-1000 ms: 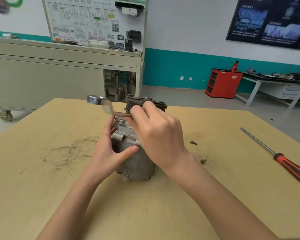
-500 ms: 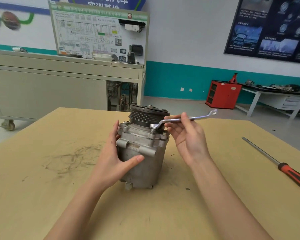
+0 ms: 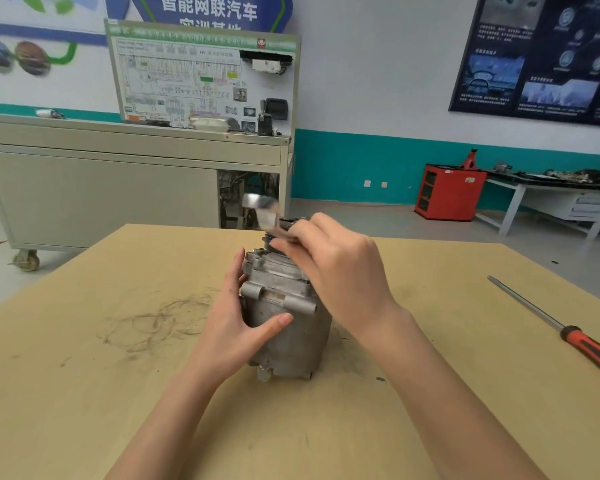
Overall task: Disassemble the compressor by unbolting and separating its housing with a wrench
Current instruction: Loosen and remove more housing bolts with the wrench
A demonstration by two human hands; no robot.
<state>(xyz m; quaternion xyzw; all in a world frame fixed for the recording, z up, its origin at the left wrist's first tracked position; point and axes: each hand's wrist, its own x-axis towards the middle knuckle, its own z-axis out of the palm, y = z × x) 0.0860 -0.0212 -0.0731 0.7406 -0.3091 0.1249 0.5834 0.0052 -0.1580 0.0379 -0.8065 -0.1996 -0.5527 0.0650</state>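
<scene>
Tan table point(image 3: 84, 393): compressor point(image 3: 291, 346) upright at centre, dark scuff marks point(image 3: 160, 320) to left, screwdriver point(image 3: 556, 325) lying well apart at right.

Bare left hand point(image 3: 236, 327) and right hand point(image 3: 340, 271), bare forearms (nails trimmed short)

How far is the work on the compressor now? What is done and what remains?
Done: nothing I can confirm; the compressor is in one piece. In hand: the left hand holds it upright on the table while the right hand grips the blurred wrench at its top. Left: finish unbolting, then split it apart.
</scene>
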